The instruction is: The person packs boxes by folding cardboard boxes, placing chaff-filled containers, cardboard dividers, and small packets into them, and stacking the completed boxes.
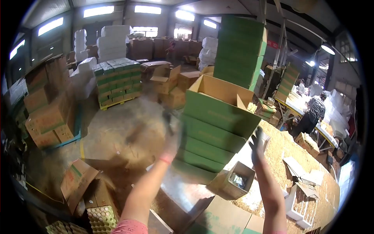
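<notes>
In the middle stands a stack of green cardboard boxes (214,134), the top one open with its brown inside showing. My left hand (171,136), blurred by motion, is at the left side of the stack; whether it touches is unclear. Dark covering shows on its fingers, and a red band circles the wrist. On the right side, my right hand (257,146), dark-covered too, is open with fingers pointing up, holding nothing visible. Below the stack, a small open carton (237,180) has some shiny stuff in it. A brown carton with green print (220,218) lies nearest me.
Egg trays (102,216) and an open carton (78,181) are at lower left. A loaded pallet (119,84) stands behind. A tall green box stack (238,50) rises beyond. Grain-like material (307,160) covers the right surface, with a white rack (302,204). A person (313,111) stands at right.
</notes>
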{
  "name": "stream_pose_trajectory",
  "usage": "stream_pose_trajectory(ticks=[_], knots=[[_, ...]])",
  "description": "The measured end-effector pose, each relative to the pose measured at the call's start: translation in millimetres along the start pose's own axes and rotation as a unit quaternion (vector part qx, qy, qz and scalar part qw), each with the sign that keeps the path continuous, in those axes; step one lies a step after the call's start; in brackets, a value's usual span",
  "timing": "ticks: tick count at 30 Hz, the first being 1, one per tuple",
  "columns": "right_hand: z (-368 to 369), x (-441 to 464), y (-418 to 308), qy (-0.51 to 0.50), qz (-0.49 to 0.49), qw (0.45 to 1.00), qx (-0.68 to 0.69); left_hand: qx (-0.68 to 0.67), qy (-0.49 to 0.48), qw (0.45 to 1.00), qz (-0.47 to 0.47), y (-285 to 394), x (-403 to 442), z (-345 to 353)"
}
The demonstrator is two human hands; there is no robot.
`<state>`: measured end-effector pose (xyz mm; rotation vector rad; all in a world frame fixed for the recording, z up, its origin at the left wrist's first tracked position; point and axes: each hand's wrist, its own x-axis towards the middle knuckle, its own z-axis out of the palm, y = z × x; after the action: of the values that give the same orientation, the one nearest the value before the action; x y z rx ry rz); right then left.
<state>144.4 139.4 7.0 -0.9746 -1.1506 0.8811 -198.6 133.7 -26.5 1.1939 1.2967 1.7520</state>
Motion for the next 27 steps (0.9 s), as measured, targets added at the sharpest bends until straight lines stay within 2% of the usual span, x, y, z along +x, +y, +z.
stream_pose_trajectory(ticks=[1,2,3,4,5,6,7,8,9,10,11,12,13,14,15,16,17,18,19,20,21,22,23,24,25,26,27], knots=[[-51,-31,9,-0.005,-0.039,0.999,-0.029,-0.112,0.074,0.99,0.051,1,-23,1],[-121,-64,27,0.09,-0.077,0.984,-0.133,-0.225,0.147,0.958,0.099,1,-51,2],[-173,-101,43,0.184,-0.11,0.948,-0.234,-0.294,0.093,0.951,0.03,-24,-83,1],[-183,-170,5,0.256,-0.09,0.85,-0.451,-0.355,0.049,0.932,-0.046,-50,-116,-1],[-211,-226,-9,0.276,0.042,0.765,-0.58,-0.363,0.03,0.926,-0.095,-106,-147,12],[-298,-277,48,0.243,0.019,0.599,-0.763,-0.369,0.011,0.918,-0.144,-161,-178,25],[-344,-319,83,0.34,0.197,0.657,-0.643,-0.063,-0.17,0.974,-0.135,-179,-212,44],[-397,-354,105,0.206,0.277,0.893,-0.29,0.132,-0.25,0.956,-0.084,-196,-261,64],[-353,-373,75,0.16,0.172,0.823,-0.517,0.313,-0.312,0.897,-0.007,-215,-310,84],[-288,-387,28,0.165,0.066,0.665,-0.725,0.313,-0.318,0.895,-0.003,-195,-318,90],[-391,-402,109,0.186,0.186,0.903,-0.34,0.338,-0.3,0.892,-0.004,-149,-322,94],[-381,-400,101,0.303,0.133,0.926,-0.183,0.364,-0.281,0.888,-0.007,-118,-326,96],[-403,-387,98,0.229,0.074,0.956,-0.165,0.292,-0.26,0.92,0.012,-118,-326,101],[-348,-363,25,0.252,-0.045,0.952,-0.165,0.135,-0.285,0.947,-0.065,-82,-323,99],[-330,-350,-15,0.308,-0.046,0.943,-0.115,0.081,-0.26,0.96,-0.07,-66,-321,100],[-325,-341,-47,0.295,-0.077,0.948,-0.089,0.013,-0.245,0.969,0.004,-37,-320,102],[-333,-342,-64,0.277,-0.046,0.957,-0.066,0.104,-0.189,0.969,0.12,-1,-325,103],[-338,-342,-67,0.27,-0.059,0.959,-0.056,0.205,-0.105,0.948,0.221,35,-330,104],[-344,-342,-70,0.263,-0.073,0.961,-0.047,0.285,-0.071,0.893,0.341,83,-337,106],[-340,-337,-60,0.27,-0.127,0.953,-0.054,0.29,-0.054,0.831,0.472,103,-335,111],[-344,-339,-48,0.227,-0.118,0.967,-0.005,0.385,-0.139,0.765,0.498,131,-341,118],[-352,-338,-47,0.203,-0.103,0.973,-0.022,0.473,-0.22,0.684,0.51,153,-346,124],[-358,-337,-50,0.208,-0.135,0.968,-0.047,0.478,-0.213,0.685,0.507,156,-344,133],[-348,-334,-70,0.213,-0.166,0.96,-0.07,0.514,-0.374,0.657,0.406,152,-338,142],[-308,-331,-117,0.24,-0.222,0.932,-0.155,0.528,-0.522,0.604,0.289,150,-331,147],[-286,-331,-136,0.233,-0.222,0.935,-0.151,0.531,-0.518,0.607,0.284,152,-325,149],[-269,-334,-149,0.111,-0.253,0.851,-0.448,0.525,-0.552,0.589,0.27,154,-319,151]])
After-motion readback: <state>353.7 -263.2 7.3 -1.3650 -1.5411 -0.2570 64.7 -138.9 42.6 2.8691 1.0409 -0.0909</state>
